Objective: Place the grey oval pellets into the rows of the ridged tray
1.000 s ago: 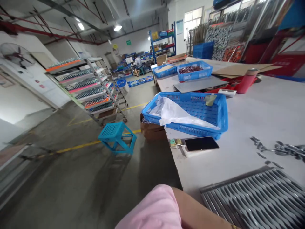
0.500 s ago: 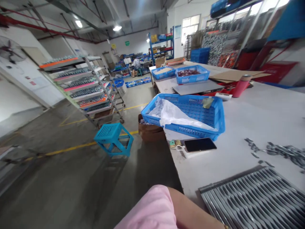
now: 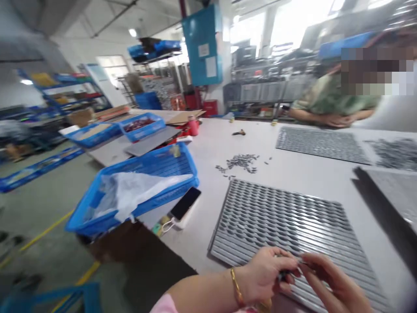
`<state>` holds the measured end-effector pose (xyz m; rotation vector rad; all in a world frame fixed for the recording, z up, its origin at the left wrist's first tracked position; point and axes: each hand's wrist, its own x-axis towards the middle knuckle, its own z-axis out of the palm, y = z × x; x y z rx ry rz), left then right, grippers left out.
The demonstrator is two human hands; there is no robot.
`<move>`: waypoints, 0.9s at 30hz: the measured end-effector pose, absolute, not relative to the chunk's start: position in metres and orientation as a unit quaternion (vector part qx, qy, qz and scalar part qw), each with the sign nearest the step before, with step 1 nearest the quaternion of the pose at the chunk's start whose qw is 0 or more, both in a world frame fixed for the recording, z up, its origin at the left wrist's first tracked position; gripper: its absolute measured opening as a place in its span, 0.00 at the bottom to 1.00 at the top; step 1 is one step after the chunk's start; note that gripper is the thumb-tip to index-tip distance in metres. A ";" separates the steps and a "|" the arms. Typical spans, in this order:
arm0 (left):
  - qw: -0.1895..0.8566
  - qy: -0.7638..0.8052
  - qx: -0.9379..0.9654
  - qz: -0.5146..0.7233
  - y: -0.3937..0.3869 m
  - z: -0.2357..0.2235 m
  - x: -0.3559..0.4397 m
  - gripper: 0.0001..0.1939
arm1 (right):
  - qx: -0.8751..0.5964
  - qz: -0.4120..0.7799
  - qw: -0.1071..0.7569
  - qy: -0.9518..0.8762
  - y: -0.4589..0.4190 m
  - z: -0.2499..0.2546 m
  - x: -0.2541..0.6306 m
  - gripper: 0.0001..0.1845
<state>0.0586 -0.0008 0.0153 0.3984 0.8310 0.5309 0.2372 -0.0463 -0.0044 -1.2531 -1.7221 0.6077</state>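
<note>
We saw the left hand (image 3: 263, 271) with a gold bangle, its fingers pressed together and pinching a small dark piece (image 3: 284, 275). The right hand (image 3: 335, 284) was curved just beside it, and we could not tell if it touched the piece. Both hands were above a metal tray (image 3: 280, 221) filled with rows of grey parts. A loose pile of small grey parts (image 3: 241, 163) lay on the worktop (image 3: 293, 167) beyond it. Near the left, a blue basket (image 3: 192, 174) held a white plastic bag (image 3: 137, 191). A farther blue basket (image 3: 159, 124) held dark red pieces (image 3: 135, 125). Across the worktop, a co-worker's hands (image 3: 339, 120) rested together.
</note>
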 end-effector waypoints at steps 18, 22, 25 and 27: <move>0.832 0.464 0.131 0.274 -0.015 0.043 0.070 0.09 | -0.569 0.168 0.508 -0.624 -0.088 0.013 0.264 0.05; 0.846 0.460 0.138 0.231 -0.027 0.034 0.076 0.13 | -0.601 0.194 0.498 -0.594 -0.093 -0.002 0.283 0.07; 0.849 0.437 0.172 0.244 -0.025 0.036 0.080 0.15 | -0.612 0.218 0.485 -0.586 -0.089 -0.008 0.297 0.09; 0.847 0.431 0.184 0.250 -0.019 0.039 0.082 0.17 | -0.614 0.228 0.480 -0.583 -0.082 -0.010 0.305 0.10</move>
